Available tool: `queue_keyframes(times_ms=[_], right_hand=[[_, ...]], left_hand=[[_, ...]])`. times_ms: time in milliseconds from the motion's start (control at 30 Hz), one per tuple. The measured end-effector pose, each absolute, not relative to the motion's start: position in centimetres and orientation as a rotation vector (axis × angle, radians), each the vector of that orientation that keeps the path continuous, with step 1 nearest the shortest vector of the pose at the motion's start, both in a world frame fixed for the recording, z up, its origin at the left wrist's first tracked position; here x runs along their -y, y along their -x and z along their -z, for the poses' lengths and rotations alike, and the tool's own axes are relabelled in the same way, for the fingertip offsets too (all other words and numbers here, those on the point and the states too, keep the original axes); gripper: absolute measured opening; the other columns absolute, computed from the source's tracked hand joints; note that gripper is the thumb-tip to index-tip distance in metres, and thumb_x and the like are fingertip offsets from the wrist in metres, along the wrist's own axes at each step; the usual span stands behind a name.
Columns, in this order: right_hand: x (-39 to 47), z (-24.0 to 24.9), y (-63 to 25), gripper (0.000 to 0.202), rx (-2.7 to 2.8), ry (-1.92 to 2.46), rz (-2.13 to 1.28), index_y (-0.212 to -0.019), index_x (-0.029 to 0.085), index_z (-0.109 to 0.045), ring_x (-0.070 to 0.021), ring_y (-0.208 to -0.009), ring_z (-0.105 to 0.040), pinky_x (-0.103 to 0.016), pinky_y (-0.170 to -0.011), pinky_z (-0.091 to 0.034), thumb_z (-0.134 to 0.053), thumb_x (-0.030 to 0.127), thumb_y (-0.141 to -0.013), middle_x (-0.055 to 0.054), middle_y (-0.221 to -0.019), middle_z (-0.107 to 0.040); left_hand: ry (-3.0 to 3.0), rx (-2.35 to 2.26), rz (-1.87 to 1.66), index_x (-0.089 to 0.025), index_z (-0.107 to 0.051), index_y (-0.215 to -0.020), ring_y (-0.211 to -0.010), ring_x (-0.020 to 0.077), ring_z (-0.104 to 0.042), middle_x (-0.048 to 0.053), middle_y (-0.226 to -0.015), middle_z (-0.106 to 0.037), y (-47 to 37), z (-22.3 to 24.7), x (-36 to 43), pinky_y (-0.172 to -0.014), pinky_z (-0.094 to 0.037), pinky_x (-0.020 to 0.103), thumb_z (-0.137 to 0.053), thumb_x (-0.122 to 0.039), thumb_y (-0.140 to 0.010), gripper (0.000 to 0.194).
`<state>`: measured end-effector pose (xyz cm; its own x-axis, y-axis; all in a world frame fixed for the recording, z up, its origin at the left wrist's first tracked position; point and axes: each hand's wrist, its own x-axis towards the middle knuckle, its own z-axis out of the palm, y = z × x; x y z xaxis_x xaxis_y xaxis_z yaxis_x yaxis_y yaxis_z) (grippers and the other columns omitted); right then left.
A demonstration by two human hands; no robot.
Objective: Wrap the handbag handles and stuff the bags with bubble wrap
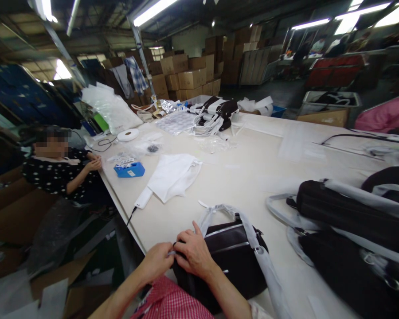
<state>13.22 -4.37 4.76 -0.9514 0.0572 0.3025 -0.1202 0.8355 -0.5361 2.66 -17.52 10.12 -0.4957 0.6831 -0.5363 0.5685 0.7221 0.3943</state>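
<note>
A black handbag lies at the table's near edge, against my body. Its strap is wrapped in whitish protective film and loops over the bag's top and down its right side. At the bag's left end, my left hand is closed, with fingertips pinched at the corner. Right beside it, my right hand rests over the same corner, its fingers curled in and the thumb raised. The two hands meet there. Whatever small part the fingers grip is mostly hidden by them.
More black bags with wrapped straps lie at right. White sheets, a white power strip and a blue box lie ahead. Another bag sits at the far edge. A person sits at the left side.
</note>
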Motion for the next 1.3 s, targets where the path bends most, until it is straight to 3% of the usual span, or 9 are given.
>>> queue_keyframes(times_ms=[100, 200, 267, 500, 600, 700, 1000, 1133, 1300], right_hand=[[4.6, -4.5, -13.2, 0.008, 2.694, -0.035, -0.805, -0.089, 0.026, -0.064, -0.0188, -0.091, -0.054, -0.056, -0.117, -0.005, -0.063, 0.033, -0.084, 0.003, -0.093, -0.063], [4.8, -4.2, -13.2, 0.007, 2.69, -0.056, -0.805, -0.087, 0.026, -0.063, -0.0189, -0.092, -0.054, -0.056, -0.117, -0.005, -0.061, 0.033, -0.086, 0.002, -0.093, -0.063], [4.7, -4.2, -13.2, 0.008, 2.69, -0.061, -0.815, -0.087, 0.026, -0.063, -0.0188, -0.092, -0.054, -0.056, -0.117, -0.005, -0.06, 0.034, -0.087, 0.002, -0.093, -0.063], [4.3, -5.0, -14.0, 0.016, 2.693, -0.109, -0.882, -0.094, 0.026, -0.063, -0.0193, -0.093, -0.057, -0.056, -0.117, -0.009, -0.064, 0.036, -0.082, 0.0, -0.097, -0.063], [4.8, -4.4, -14.7, 0.024, 2.588, -0.094, -0.898, -0.103, 0.025, -0.062, -0.0219, -0.107, -0.056, -0.058, -0.117, -0.006, -0.062, 0.041, -0.086, -0.005, -0.116, -0.061], [5.6, -3.5, -15.1, 0.018, 2.488, -0.092, -0.851, -0.105, 0.028, -0.062, -0.0246, -0.124, -0.05, -0.061, -0.117, 0.001, -0.057, 0.04, -0.092, -0.006, -0.127, -0.058], [6.5, -3.9, -14.5, 0.007, 2.464, 0.02, -0.986, -0.092, 0.025, -0.06, -0.018, -0.104, -0.058, -0.06, -0.117, 0.004, -0.054, 0.028, -0.095, 0.001, -0.103, -0.066], [6.5, -4.1, -14.5, 0.008, 2.448, 0.0, -1.02, -0.091, 0.023, -0.055, -0.0183, -0.103, -0.059, -0.057, -0.118, -0.002, -0.049, 0.018, -0.092, -0.001, -0.098, -0.067], [6.4, -3.9, -13.8, 0.008, 2.454, 0.059, -1.009, -0.087, 0.022, -0.053, -0.0189, -0.095, -0.059, -0.051, -0.115, -0.017, -0.048, 0.016, -0.089, -0.001, -0.087, -0.065]], left_hand=[[-0.788, -2.116, -0.361, -0.017, -0.055, -0.069, -0.066, 0.0156, -0.056, -0.002, -0.066, -0.058, -2.1, -9.7, 17.3, -0.062, -0.039, 0.026, -0.048, -0.015, -0.078, 0.011], [-0.577, -2.0, -0.452, -0.019, -0.048, -0.066, -0.045, 0.0095, -0.037, -0.008, -0.052, -0.038, -1.6, -9.2, 17.5, -0.047, -0.03, 0.023, -0.047, -0.026, -0.091, 0.026], [-0.461, -1.919, -0.484, -0.018, -0.048, -0.067, -0.041, 0.0071, -0.03, -0.01, -0.051, -0.035, -1.4, -8.8, 17.6, -0.042, -0.026, 0.021, -0.048, -0.037, -0.096, 0.035], [-0.228, -1.778, -0.571, -0.017, -0.046, -0.062, -0.037, 0.0041, -0.022, -0.011, -0.049, -0.032, -1.2, -7.6, 17.9, -0.037, -0.022, 0.018, -0.053, -0.046, -0.096, 0.045], [-0.208, -1.774, -0.639, -0.017, -0.045, -0.063, -0.037, 0.0037, -0.021, -0.011, -0.051, -0.033, -1.4, -7.6, 18.0, -0.036, -0.021, 0.018, -0.054, -0.045, -0.096, 0.044], [-0.204, -1.768, -0.672, -0.017, -0.045, -0.062, -0.038, 0.0038, -0.022, -0.011, -0.051, -0.033, -1.5, -7.8, 18.0, -0.036, -0.02, 0.018, -0.054, -0.045, -0.096, 0.045], [-0.274, -1.789, -0.667, -0.017, -0.051, -0.064, -0.038, 0.005, -0.03, -0.009, -0.05, -0.04, -1.5, -7.9, 17.9, -0.038, -0.022, 0.019, -0.056, -0.046, -0.092, 0.041], [-0.347, -1.768, -0.694, -0.018, -0.051, -0.063, -0.038, 0.0067, -0.035, -0.006, -0.051, -0.048, -1.3, -8.3, 17.9, -0.039, -0.025, 0.022, -0.06, -0.049, -0.076, 0.035], [-0.432, -1.797, -0.755, -0.021, -0.046, -0.071, -0.041, 0.0069, -0.028, -0.005, -0.055, -0.052, -1.6, -8.4, 17.9, -0.042, -0.021, 0.023, -0.053, -0.053, -0.065, 0.033]])
